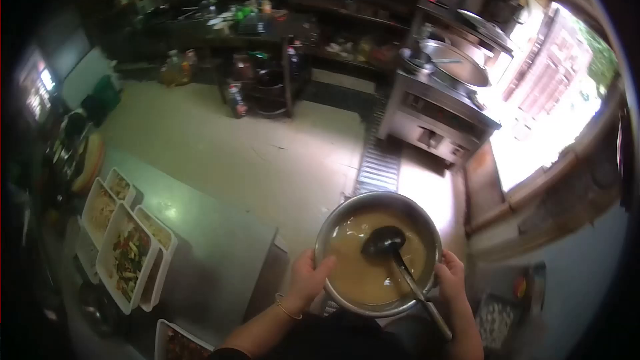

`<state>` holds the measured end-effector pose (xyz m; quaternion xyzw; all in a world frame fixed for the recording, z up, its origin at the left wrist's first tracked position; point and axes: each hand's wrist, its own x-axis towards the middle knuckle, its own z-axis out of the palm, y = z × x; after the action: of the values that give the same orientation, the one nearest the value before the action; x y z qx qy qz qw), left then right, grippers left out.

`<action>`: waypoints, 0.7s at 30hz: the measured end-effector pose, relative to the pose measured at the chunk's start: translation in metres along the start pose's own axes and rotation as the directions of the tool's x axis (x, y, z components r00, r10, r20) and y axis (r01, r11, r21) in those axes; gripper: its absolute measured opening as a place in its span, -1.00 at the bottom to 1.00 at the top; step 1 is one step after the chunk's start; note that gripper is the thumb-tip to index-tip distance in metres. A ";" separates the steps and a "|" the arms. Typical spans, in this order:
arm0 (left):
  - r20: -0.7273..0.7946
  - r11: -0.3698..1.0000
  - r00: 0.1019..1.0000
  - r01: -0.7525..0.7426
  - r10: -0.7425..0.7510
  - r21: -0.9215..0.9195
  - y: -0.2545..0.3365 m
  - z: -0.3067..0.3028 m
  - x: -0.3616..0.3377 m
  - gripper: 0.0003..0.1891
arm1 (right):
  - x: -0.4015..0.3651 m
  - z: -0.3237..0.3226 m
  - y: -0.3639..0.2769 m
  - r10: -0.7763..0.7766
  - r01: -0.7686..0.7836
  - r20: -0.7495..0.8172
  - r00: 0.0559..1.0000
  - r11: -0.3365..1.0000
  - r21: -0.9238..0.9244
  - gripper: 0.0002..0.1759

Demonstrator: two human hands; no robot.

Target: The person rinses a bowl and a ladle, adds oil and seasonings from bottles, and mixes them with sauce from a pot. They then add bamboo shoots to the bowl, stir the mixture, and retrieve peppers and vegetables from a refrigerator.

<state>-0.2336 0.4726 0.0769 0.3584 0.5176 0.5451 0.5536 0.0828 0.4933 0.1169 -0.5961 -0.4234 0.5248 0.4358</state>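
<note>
A wide round metal bowl [322,230] is held up in front of my body, with cloudy tan liquid [353,267] inside. Across it lies a ladle [407,277], its dark head in the liquid and its handle leaning over the near right rim. My left hand [311,281] is closed on the bowl's left side, thumb over the rim. On the opposite side my right hand [451,275] grips the rim, its fingers partly hidden behind the bowl. The ladle's handle end comes close to my right wrist.
A steel table [207,227] stands to my left, bearing several white trays of food [130,257]. Ahead right is a steel stove [433,117] with a large pan [460,63]. A floor drain grate [379,170] runs toward it. A bright doorway [553,93] opens at right.
</note>
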 end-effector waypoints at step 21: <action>-0.807 0.963 0.590 -0.221 0.009 -0.151 0.076 -0.132 0.326 -0.75 | 0.526 0.378 -0.133 -0.062 0.174 0.771 0.634 0.983 -0.064 -0.54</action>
<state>-0.4208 0.7793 0.0636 0.0407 0.6176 0.7396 0.2645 -0.2522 1.0624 0.0838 -0.3164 -0.6396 0.6687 0.2088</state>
